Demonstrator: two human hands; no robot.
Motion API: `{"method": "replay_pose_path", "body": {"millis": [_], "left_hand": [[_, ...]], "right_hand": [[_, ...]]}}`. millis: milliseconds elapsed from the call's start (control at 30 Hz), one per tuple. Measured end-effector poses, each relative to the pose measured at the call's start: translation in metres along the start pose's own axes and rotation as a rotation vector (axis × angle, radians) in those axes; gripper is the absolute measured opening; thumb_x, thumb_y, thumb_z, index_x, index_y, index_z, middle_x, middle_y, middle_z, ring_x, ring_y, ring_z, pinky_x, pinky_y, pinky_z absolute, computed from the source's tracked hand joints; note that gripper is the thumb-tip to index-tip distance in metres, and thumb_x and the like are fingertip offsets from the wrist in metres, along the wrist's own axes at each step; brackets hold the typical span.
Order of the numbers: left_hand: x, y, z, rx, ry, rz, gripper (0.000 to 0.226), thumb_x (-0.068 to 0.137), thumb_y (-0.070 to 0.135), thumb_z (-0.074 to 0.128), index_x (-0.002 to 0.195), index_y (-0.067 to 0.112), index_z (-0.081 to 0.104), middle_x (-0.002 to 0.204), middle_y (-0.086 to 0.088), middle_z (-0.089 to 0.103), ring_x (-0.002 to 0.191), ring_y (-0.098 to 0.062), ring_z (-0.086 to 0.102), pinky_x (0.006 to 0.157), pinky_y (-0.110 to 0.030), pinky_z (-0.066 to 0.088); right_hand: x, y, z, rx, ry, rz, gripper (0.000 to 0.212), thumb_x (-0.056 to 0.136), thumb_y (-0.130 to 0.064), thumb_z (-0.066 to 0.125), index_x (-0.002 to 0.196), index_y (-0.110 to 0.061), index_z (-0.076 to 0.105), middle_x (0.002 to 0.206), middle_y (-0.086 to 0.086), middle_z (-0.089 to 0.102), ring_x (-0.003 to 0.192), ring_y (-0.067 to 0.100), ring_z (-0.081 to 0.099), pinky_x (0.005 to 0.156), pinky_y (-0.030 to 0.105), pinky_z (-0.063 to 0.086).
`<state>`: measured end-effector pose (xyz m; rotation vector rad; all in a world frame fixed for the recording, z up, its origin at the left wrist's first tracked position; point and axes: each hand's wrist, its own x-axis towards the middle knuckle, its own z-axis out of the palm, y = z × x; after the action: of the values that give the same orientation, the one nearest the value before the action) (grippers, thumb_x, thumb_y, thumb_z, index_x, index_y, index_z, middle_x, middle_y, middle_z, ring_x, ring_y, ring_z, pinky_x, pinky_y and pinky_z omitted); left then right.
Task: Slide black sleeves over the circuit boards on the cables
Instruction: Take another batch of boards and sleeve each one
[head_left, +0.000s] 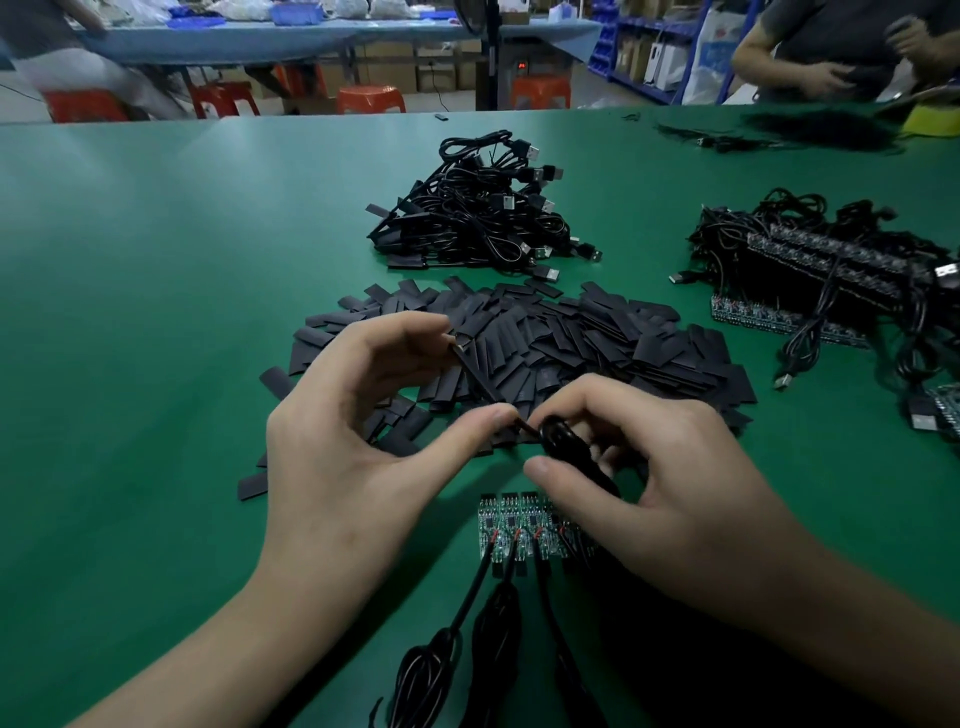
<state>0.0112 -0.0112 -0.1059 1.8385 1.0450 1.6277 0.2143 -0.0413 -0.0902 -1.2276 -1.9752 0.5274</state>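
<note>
The left hand (353, 415) pinched one black sleeve (483, 379) end to end between forefinger and thumb. The right hand (665, 478) was curled round a coiled cable (558, 439) that met the sleeve's near end. Whether a board already sat inside that sleeve could not be told.

At 6 o'clock from the hands, a row of bare circuit boards (514, 525) lay on the green tabletop (156, 312), not yet sleeved. At 12 o'clock, just beyond the hands, the loose sleeves (597, 338) formed a wide heap. Farther out at 12 o'clock, a cable pile (483, 218) showed sleeves along its left edge and appeared finished. At 3 o'clock lay a large bundle (831, 270) with exposed boards. By these signs the work was well started, with much left.
</note>
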Motion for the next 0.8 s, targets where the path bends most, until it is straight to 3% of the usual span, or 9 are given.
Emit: {"method": "replay_pose_path", "body": {"millis": [67, 167, 267, 367, 500, 633, 800], "left_hand": [[0.0, -0.001, 0.0, 0.042, -0.024, -0.029, 0.056, 0.073, 0.042, 0.088, 0.122, 0.03, 0.063, 0.115, 0.008, 0.071, 0.111, -0.021, 0.069, 0.095, -0.024, 0.054], [0.001, -0.003, -0.001, 0.292, -0.139, -0.025, 0.05, 0.078, 0.059, 0.075, 0.119, 0.033, 0.063, 0.111, 0.018, 0.065, 0.108, -0.008, 0.064, 0.089, -0.019, 0.049], [-0.003, 0.0, -0.002, 0.577, -0.399, 0.022, 0.049, 0.083, 0.081, 0.052, 0.101, 0.039, 0.069, 0.091, 0.024, 0.062, 0.092, 0.001, 0.057, 0.085, -0.031, 0.05], [-0.005, 0.006, -0.002, 0.699, -0.522, 0.062, 0.063, 0.081, 0.091, 0.036, 0.09, 0.038, 0.071, 0.083, 0.022, 0.058, 0.083, 0.0, 0.053, 0.078, -0.028, 0.046], [-0.005, 0.012, -0.002, 0.705, -0.587, 0.072, 0.06, 0.08, 0.091, 0.037, 0.085, 0.036, 0.062, 0.084, 0.02, 0.054, 0.085, -0.003, 0.051, 0.079, -0.026, 0.048], [-0.003, 0.014, -0.007, 0.586, -0.625, 0.005, 0.046, 0.085, 0.084, 0.043, 0.091, 0.039, 0.05, 0.088, 0.02, 0.051, 0.089, -0.002, 0.047, 0.078, -0.017, 0.042], [0.001, 0.014, -0.009, 0.336, -0.636, -0.159, 0.021, 0.092, 0.056, 0.064, 0.094, 0.035, 0.058, 0.083, 0.014, 0.059, 0.081, -0.008, 0.059, 0.064, -0.015, 0.04]], "right_hand": [[0.002, 0.002, -0.004, 0.079, -0.006, 0.038, 0.008, 0.092, -0.036, 0.07, 0.094, -0.029, 0.067, 0.073, -0.003, 0.064, 0.06, 0.007, 0.058, 0.053, 0.018, 0.044], [0.014, 0.011, -0.021, 0.128, 0.062, 0.136, 0.01, 0.09, -0.036, 0.07, 0.099, -0.032, 0.071, 0.071, -0.004, 0.071, 0.057, 0.008, 0.069, 0.058, 0.02, 0.053], [0.042, 0.016, -0.049, -0.119, 0.135, 0.13, 0.02, 0.086, -0.045, 0.065, 0.103, -0.036, 0.071, 0.066, -0.012, 0.069, 0.06, -0.001, 0.067, 0.061, 0.021, 0.051], [0.088, 0.013, -0.066, -0.331, 0.137, 0.089, 0.025, 0.093, -0.045, 0.062, 0.114, -0.034, 0.069, 0.09, -0.023, 0.064, 0.073, -0.006, 0.06, 0.067, 0.019, 0.044], [0.181, 0.021, -0.065, -0.491, 0.077, 0.002, 0.032, 0.105, -0.038, 0.053, 0.128, -0.018, 0.06, 0.111, 0.0, 0.061, 0.09, 0.017, 0.058, 0.069, 0.02, 0.041], [0.275, 0.033, -0.034, -0.705, -0.011, -0.138, 0.033, 0.108, -0.018, 0.045, 0.139, -0.014, 0.054, 0.134, 0.011, 0.058, 0.111, 0.025, 0.055, 0.087, 0.031, 0.039], [0.332, 0.033, 0.006, -1.019, -0.248, -0.295, 0.046, 0.101, -0.001, 0.046, 0.144, -0.017, 0.051, 0.135, 0.016, 0.057, 0.124, 0.038, 0.052, 0.094, 0.048, 0.049]]}}
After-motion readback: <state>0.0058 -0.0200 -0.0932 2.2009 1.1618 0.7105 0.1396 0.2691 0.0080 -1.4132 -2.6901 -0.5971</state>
